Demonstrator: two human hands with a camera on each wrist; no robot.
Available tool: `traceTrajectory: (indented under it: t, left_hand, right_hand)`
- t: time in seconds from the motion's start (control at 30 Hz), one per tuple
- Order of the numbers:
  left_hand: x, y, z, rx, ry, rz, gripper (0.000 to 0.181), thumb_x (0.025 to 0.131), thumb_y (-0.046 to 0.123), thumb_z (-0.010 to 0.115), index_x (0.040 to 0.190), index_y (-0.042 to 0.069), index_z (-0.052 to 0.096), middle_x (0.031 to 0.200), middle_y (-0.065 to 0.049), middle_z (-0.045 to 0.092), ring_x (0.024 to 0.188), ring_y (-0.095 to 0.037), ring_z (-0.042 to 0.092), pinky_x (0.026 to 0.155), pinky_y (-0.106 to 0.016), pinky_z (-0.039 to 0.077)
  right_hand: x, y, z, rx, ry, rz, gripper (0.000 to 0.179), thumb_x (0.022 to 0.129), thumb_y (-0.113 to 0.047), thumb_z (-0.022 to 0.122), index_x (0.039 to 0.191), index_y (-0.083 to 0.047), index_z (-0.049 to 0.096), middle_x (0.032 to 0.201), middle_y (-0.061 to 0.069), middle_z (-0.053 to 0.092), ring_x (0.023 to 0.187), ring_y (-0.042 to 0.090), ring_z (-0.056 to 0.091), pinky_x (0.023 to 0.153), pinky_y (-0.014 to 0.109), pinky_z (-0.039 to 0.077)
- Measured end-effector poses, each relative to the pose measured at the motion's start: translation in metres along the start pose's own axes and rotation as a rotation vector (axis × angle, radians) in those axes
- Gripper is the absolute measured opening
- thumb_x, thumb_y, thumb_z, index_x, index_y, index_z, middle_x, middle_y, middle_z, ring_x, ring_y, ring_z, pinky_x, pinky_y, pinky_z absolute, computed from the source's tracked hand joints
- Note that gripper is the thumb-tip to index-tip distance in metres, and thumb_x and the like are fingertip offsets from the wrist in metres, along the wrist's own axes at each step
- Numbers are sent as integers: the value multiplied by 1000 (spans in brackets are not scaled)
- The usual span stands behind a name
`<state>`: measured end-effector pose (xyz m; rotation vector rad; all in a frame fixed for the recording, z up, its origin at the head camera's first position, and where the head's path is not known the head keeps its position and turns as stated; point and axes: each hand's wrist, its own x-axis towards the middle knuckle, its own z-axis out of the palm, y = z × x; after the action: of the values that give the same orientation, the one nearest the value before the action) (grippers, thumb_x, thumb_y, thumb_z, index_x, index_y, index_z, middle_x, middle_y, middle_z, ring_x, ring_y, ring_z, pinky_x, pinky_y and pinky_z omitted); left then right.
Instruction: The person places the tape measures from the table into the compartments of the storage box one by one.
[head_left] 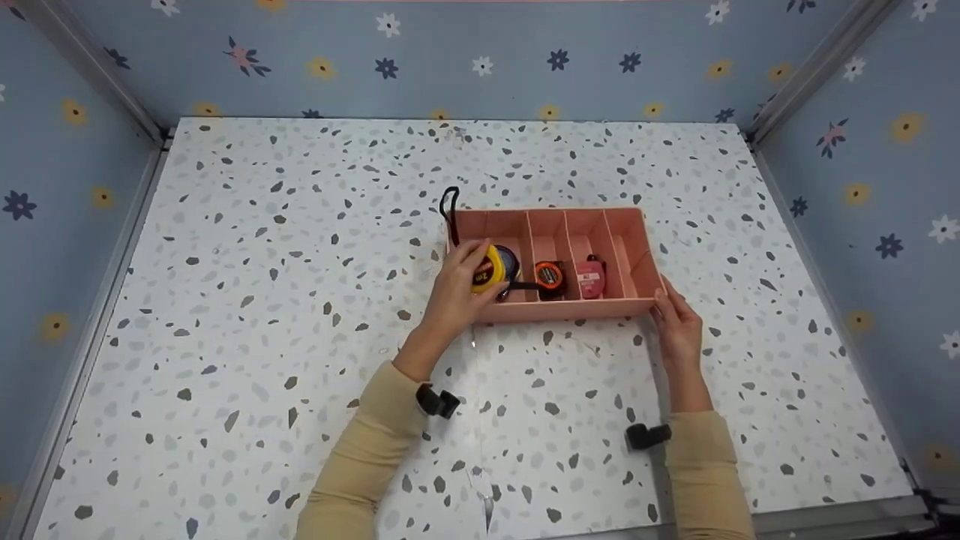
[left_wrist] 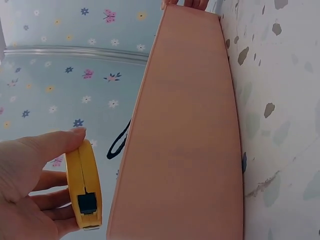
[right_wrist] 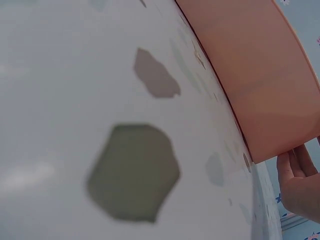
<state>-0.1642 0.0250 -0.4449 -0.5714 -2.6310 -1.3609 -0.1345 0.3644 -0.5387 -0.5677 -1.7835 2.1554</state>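
My left hand [head_left: 454, 289] pinches a yellow tape measure [head_left: 487, 271] between thumb and fingers, over the left compartment of a pink divided box [head_left: 562, 310]. In the left wrist view that tape measure [left_wrist: 84, 182] is edge-on beside the box rim, its dark tape slot facing the camera. A dark round item [head_left: 509, 261] shows partly behind it in the same compartment. The second compartment holds an orange and black tape measure [head_left: 550, 277], the third a pink tape measure [head_left: 591, 279]. At the box's front right corner my right hand [head_left: 680, 326] holds the end wall.
A black loop strap [head_left: 450, 206] sticks up at the box's back left corner. The box stands on a speckled white table [head_left: 262, 337]. Blue flowered panels [head_left: 480, 60] enclose the table at the back and both sides.
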Motion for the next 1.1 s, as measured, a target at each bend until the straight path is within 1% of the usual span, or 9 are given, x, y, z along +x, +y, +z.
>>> traceTrajectory:
  t: [0.1,0.23,0.33,0.43,0.57,0.67,0.73,0.9,1.1]
  left_hand:
    - [3,3,6,5,-6,7,61,77,21,69,129,-1,44,123,-12,46,114,-25,41,94,-36,35]
    - [7,6,13,38,-10,36,61,77,22,69,128,0,45,122,-12,47,112,-25,43,96,-44,29]
    - [11,9,18,59,-20,50,62,77,24,69,128,0,45,121,-12,47,112,-24,44,97,-48,26]
    - [14,14,22,69,-36,41,63,77,26,69,129,1,44,123,-11,46,113,-23,42,97,-51,24]
    - [20,20,29,63,-55,40,65,77,26,69,130,0,42,125,-12,44,115,-23,41,97,-44,29]
    - [24,23,34,53,-71,56,65,77,25,69,130,-1,41,126,-13,43,115,-24,40,95,-32,34]
    - [27,26,38,47,-80,64,64,78,24,68,131,-1,40,126,-13,43,116,-23,39,96,-28,33]
    - [32,32,48,40,-102,63,65,79,26,67,132,1,39,127,-12,42,116,-21,39,95,-24,33]
    - [38,40,58,64,-126,74,66,79,28,67,133,2,39,128,-12,41,117,-21,38,96,-26,33]
  right_hand:
    - [-5,-6,4,-24,2,15,48,79,-28,66,123,-13,55,128,3,49,116,16,45,91,26,39]
    - [-9,-12,7,-42,10,43,49,78,-29,66,123,-14,55,129,1,48,116,15,45,91,25,39]
    - [-10,-14,7,-25,7,48,48,77,-29,67,122,-14,55,128,1,49,115,14,46,90,24,40]
    - [-13,-17,9,13,-6,25,47,79,-24,66,122,-9,54,128,5,48,115,17,46,90,26,40]
    - [-14,-18,9,38,-34,-9,46,81,-21,65,123,-7,53,128,7,48,116,19,45,91,27,39]
    - [-10,-12,6,21,-30,-17,45,80,-24,65,121,-10,55,127,4,49,115,18,46,90,26,40]
    - [-6,-7,3,12,-28,-20,46,79,-26,66,121,-11,55,127,4,49,115,18,46,90,26,40]
    - [0,2,-1,-3,-17,-23,48,78,-29,67,122,-11,56,127,4,50,115,18,46,89,26,40]
    - [-4,-5,2,-21,-13,26,49,78,-30,66,123,-14,54,129,2,48,116,16,46,90,24,39]
